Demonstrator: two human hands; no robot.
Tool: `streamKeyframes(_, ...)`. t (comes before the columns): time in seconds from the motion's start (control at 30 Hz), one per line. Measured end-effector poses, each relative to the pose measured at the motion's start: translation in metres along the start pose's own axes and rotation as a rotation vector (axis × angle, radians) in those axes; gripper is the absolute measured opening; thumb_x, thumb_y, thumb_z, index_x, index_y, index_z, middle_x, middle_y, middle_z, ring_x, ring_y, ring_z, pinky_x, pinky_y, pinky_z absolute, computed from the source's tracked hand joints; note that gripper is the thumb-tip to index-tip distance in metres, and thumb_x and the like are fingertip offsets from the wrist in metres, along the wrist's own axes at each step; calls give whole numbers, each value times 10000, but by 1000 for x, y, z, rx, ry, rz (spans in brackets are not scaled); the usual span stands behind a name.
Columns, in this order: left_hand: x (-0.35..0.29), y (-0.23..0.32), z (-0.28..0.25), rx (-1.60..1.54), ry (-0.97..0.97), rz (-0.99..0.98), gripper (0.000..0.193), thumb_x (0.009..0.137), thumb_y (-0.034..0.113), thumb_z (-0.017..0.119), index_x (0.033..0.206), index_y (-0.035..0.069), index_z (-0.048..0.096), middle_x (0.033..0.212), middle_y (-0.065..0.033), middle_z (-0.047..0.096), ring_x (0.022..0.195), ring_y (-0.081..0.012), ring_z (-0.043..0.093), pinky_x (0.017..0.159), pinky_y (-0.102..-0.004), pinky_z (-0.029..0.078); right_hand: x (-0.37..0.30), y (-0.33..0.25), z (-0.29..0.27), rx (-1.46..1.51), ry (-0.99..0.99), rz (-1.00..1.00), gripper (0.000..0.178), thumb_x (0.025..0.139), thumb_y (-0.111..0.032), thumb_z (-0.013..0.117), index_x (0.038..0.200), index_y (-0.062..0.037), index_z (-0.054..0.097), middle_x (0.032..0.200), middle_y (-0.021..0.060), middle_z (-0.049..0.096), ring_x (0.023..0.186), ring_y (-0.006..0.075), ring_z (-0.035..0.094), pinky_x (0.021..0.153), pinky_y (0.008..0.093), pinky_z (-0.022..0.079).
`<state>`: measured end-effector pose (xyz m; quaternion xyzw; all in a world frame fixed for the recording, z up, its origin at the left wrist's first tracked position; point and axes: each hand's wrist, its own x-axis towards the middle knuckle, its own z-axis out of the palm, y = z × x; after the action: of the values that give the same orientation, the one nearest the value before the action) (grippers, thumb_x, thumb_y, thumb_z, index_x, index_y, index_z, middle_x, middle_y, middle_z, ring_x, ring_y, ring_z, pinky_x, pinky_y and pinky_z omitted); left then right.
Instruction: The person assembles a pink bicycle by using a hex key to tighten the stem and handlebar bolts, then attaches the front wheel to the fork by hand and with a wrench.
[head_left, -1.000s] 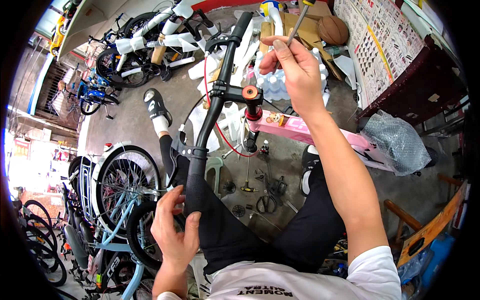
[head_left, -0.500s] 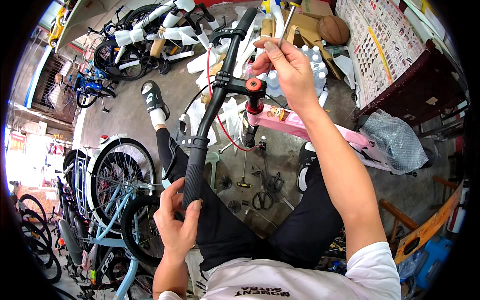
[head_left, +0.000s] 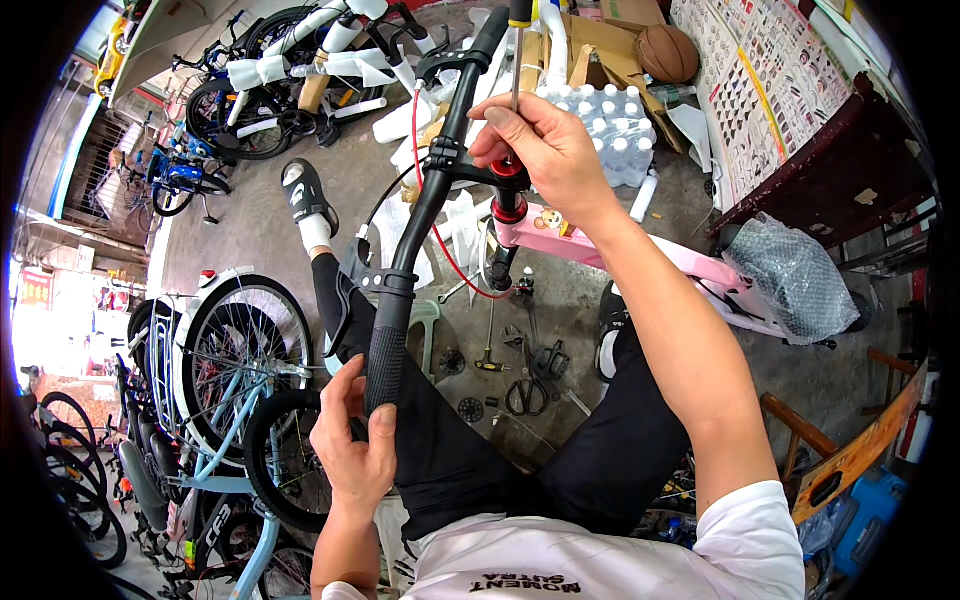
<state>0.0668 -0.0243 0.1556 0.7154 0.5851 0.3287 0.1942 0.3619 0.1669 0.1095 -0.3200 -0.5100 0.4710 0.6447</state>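
Note:
My right hand (head_left: 560, 155) pinches the thin metal shaft of a long driver (head_left: 517, 65), whose black and yellow handle runs up past the top edge. The shaft stands almost upright over the red cap (head_left: 507, 168) of the black stem (head_left: 466, 172); my fingers hide its lower tip. Left of that, a black handlebar (head_left: 428, 205) carries a brake lever and a red cable. My left hand (head_left: 352, 450) is curled around the near end of the ribbed handlebar grip (head_left: 384, 365). A pink bicycle frame (head_left: 560, 243) stretches right from the stem, under my right forearm.
On the floor between my legs lie scissors (head_left: 526, 397), a T-handled wrench (head_left: 487, 364) and a pedal (head_left: 551, 360). Bicycles (head_left: 245, 350) stand at left. Ahead are bottled water (head_left: 615, 135), cardboard and a basketball (head_left: 668, 54). Bubble wrap (head_left: 790, 280) covers the frame's right end.
My right hand has moved left and slightly down, bringing the driver from a slant to nearly upright over the stem cap. The left hand stays at the grip's end.

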Motion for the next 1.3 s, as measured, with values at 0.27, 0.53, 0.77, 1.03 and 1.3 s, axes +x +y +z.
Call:
streamKeyframes(0.27, 1, -5, 2, 61, -38, 90, 461, 1033, 256, 606, 1332, -87, 536, 1018, -157, 705, 880, -173, 702, 787, -300, 586, 2, 4, 0, -11, -56, -20, 268, 1053, -261, 607, 1095, -10, 691, 903, 69, 743, 795, 130, 714, 737, 258, 555)
streamKeyframes(0.53, -1, -4, 4, -39, -18, -18, 443, 975, 218, 678, 1286, -82, 585, 1068, -186, 687, 860, -233, 707, 801, -325, 559, 1, -9, -17, -213, -200, -2, 275, 1087, -201, 519, 1237, -15, 654, 1060, 85, 734, 988, 136, 688, 894, 286, 534)
streamKeyframes(0.77, 0, -3, 8, -95, -34, 3, 454, 1030, 248, 600, 1343, -71, 518, 955, -147, 718, 821, -167, 691, 763, -285, 559, 4, -18, -22, -430, -180, -11, 264, 1050, -185, 576, 1146, 21, 711, 1013, 74, 748, 968, 129, 691, 878, 279, 526)
streamKeyframes(1.03, 0, -3, 9, -157, -28, -7, 434, 988, 160, 654, 1317, -94, 526, 996, -173, 699, 818, -203, 727, 757, -292, 570, 5, -18, -15, -573, -90, -112, 167, 957, -140, 713, 984, 8, 786, 847, 49, 750, 809, 100, 684, 743, 266, 535)
streamKeyframes(1.3, -1, 2, 6, -303, -56, -80, 480, 981, 180, 676, 1342, -94, 515, 968, -149, 714, 830, -183, 720, 754, -295, 586, 8, 1, -22, -457, -5, -134, 217, 957, -237, 725, 1026, -40, 784, 772, 38, 736, 692, 74, 658, 637, 261, 518)
